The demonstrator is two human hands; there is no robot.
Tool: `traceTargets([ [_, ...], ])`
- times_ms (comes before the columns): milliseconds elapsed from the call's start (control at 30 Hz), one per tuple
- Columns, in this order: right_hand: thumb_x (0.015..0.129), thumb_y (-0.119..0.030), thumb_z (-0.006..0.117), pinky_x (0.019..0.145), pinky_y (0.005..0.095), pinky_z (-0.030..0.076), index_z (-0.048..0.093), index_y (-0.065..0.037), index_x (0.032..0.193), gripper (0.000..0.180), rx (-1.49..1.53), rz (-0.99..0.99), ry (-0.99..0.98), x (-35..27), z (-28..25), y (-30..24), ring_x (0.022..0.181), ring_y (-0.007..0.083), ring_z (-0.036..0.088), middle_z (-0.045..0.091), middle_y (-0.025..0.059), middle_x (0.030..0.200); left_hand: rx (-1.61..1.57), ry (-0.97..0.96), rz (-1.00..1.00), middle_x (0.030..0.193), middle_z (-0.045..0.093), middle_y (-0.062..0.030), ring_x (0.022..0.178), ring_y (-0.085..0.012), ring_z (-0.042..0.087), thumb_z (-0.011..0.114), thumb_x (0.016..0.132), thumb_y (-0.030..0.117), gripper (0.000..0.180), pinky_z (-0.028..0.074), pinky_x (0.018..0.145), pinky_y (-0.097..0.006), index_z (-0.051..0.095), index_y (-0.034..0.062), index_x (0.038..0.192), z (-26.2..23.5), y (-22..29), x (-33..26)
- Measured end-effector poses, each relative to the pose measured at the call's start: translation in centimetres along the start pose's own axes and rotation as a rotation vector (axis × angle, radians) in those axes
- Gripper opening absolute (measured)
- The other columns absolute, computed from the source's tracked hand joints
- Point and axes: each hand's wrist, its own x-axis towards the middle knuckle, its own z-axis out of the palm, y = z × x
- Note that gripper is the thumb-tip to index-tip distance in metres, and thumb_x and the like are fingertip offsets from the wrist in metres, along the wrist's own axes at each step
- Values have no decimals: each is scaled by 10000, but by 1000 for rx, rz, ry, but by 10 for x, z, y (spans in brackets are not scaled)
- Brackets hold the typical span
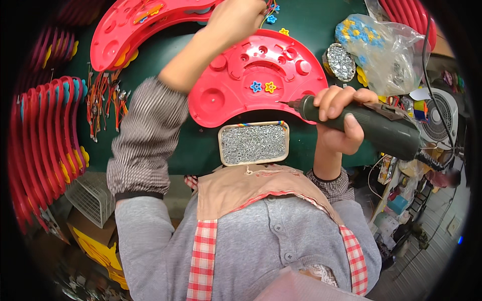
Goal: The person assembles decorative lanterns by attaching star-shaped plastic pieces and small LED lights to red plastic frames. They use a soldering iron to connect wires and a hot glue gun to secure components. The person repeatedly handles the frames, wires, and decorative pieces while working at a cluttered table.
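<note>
My right hand (337, 118) is wrapped round a dark electric screwdriver (381, 129), its thin bit pointing left over the near right edge of a red curved plastic shell (226, 80). On the shell's middle lie a blue star-shaped piece (256, 87) and a yellow star-shaped piece (271, 87). My left hand (236, 21) reaches to the far side of the table, past the shell, with its fingers curled beside thin wires and more blue stars (271, 19). Whatever those fingers hold is hidden at the picture's top edge.
A tray of small screws (254, 144) stands at the near table edge. Another red shell (108, 45) lies far left. Red parts (45, 145) are stacked left, near wire bundles (103, 103). At right sit a silvery-filled dish (340, 62) and a clear bag of stars (381, 50).
</note>
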Motion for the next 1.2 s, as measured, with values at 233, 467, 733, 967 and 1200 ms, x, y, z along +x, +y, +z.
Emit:
traceTargets([
  [233, 876, -161, 615, 718, 430, 528, 439, -68, 1253, 426, -124, -76, 67, -14, -35, -17, 632, 211, 569, 591, 102, 776, 174, -430, -350, 990, 760, -215, 934, -380, 750, 559, 994, 428, 456, 594, 820, -487, 778, 28, 979, 77, -21, 69],
  [467, 876, -126, 620, 713, 422, 532, 446, -65, 1239, 407, -76, -95, 81, -16, -46, -21, 638, 204, 579, 604, 99, 775, 31, -508, -288, 995, 766, -212, 868, -344, 756, 742, 773, 263, 355, 600, 781, -433, 772, -25, 979, 51, -46, 71],
  [733, 880, -134, 628, 709, 417, 529, 447, -70, 1234, 403, -60, -112, 117, -20, -53, -28, 634, 202, 573, 599, 96, 766, -1381, -373, -365, 1180, 732, -195, 1018, -234, 731, 668, 960, 92, 389, 590, 887, -338, 635, -76, 1310, -118, -19, 50],
  [967, 872, -154, 627, 715, 411, 505, 480, -74, 1284, 445, -9, -116, 99, -25, -47, -21, 638, 201, 561, 582, 93, 765, -1321, -42, 114, 1255, 682, -208, 1219, -264, 648, 580, 1050, 115, 328, 534, 1039, -389, 627, -92, 1300, -275, -46, -46],
  [1200, 822, -154, 542, 713, 419, 489, 516, -75, 1311, 496, -22, -85, 68, -27, -50, -20, 609, 195, 517, 554, 95, 757, -1502, 264, -57, 929, 509, 3, 879, -132, 470, 687, 965, 42, 186, 414, 890, -341, 662, 51, 1149, -279, -17, -114],
])
